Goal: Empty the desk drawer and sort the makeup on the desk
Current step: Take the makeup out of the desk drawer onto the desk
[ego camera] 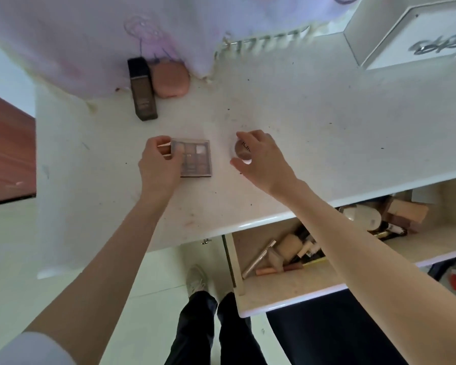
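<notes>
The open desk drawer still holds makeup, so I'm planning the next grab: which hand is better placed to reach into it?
The right hand, probably. The open cream desk drawer lies directly beneath the right forearm, while the left hand holds the square eyeshadow palette farther away.
</notes>
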